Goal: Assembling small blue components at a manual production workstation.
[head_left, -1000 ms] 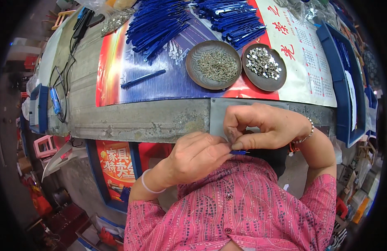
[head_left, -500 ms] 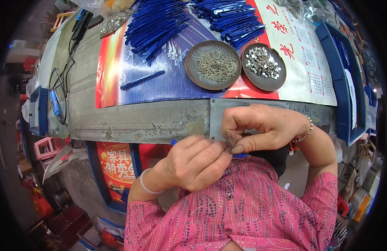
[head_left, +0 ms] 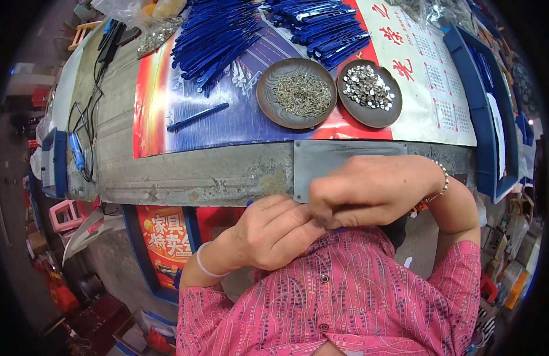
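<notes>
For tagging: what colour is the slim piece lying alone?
Blue: the slim piece shows best in head view.

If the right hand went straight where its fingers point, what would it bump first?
Probably the left hand. The right hand points at its fingertips; they look about touching, though depth is unclear.

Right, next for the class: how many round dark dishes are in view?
2, side by side on the calendar poster: the left dish holds thin metal pins, the right dish small silvery discs. Others may be hidden.
</notes>
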{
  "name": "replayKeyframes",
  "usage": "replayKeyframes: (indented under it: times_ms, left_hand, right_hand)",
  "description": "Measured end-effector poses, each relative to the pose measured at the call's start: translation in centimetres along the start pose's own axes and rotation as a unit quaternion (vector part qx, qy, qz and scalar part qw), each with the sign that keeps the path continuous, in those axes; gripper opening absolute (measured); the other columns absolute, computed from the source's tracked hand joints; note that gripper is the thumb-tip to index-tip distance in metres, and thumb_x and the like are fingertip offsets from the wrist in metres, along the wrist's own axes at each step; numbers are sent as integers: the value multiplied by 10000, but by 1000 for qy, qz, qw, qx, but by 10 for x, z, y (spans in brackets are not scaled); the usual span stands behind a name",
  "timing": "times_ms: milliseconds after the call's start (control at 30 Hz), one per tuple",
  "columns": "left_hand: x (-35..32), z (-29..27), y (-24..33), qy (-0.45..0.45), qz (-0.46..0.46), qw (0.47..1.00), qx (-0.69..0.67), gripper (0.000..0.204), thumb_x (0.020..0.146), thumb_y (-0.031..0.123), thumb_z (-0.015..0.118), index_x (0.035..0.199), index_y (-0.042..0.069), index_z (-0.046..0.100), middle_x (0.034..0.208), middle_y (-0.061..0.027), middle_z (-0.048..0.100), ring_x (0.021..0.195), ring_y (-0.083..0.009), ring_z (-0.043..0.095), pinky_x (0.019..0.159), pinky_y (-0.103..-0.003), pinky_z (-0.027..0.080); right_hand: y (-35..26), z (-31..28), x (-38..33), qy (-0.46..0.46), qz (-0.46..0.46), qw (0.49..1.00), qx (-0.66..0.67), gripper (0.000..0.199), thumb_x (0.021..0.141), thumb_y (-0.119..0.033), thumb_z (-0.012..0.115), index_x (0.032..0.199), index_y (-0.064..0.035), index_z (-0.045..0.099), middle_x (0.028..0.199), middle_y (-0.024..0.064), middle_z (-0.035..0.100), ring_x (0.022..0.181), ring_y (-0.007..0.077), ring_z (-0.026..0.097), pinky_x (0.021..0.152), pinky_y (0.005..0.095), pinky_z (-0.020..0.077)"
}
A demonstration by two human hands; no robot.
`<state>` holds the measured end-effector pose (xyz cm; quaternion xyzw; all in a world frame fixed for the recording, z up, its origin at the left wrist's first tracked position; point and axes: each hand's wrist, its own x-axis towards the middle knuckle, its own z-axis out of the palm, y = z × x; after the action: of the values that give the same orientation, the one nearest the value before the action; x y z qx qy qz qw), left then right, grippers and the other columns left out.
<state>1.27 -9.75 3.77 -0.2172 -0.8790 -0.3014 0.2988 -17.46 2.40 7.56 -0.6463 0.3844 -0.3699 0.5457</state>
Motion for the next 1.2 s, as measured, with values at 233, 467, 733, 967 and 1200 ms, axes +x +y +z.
replayKeyframes:
  times_ms: [233, 467, 733, 967, 1200]
  left_hand:
    - [-11, 6, 2, -11, -68, 993, -98, 187, 657, 43, 693, 807, -1, 590, 710, -101, 560, 579, -232, 562, 498, -331, 447]
    - [2, 6, 2, -1, -170, 977, -128, 238, 674, 16, 707, 888, -8, 605, 800, -120, 629, 663, -273, 635, 568, -345, 513]
    - [5, 18, 8, 50, -250, 965, -64, 292, 767, -61, 634, 1051, 1, 606, 762, -118, 603, 594, -252, 601, 522, -318, 466]
    - [1, 30, 20, 78, -386, 875, -282, 196, 889, -45, 539, 1084, -32, 533, 874, -89, 609, 692, -100, 575, 611, -217, 474]
    - [6, 32, 18, 130, -459, 796, -372, 193, 920, -12, 498, 1112, -25, 479, 902, -94, 598, 654, -78, 540, 578, -194, 456]
  right_hand:
    - [-9, 8, 1, -24, -30, 989, -141, 150, 860, -154, 543, 879, -42, 446, 692, 116, 506, 662, 333, 546, 597, 393, 420]
    - [-18, 56, -7, 159, -56, 811, -561, 205, 705, -130, 582, 889, -57, 533, 667, -1, 435, 602, 135, 469, 582, 269, 386]
    - [-5, 26, -34, 318, 73, 863, -387, 230, 756, -85, 676, 953, -31, 571, 809, 114, 544, 714, 285, 559, 639, 352, 457]
    - [32, -2, -77, 405, 204, 743, -493, 247, 786, -76, 658, 1021, -18, 612, 975, 148, 570, 905, 307, 562, 800, 377, 450]
    - [36, -7, -64, 362, 193, 743, -529, 279, 778, -94, 660, 1039, -18, 599, 966, 129, 561, 922, 305, 545, 809, 390, 428]
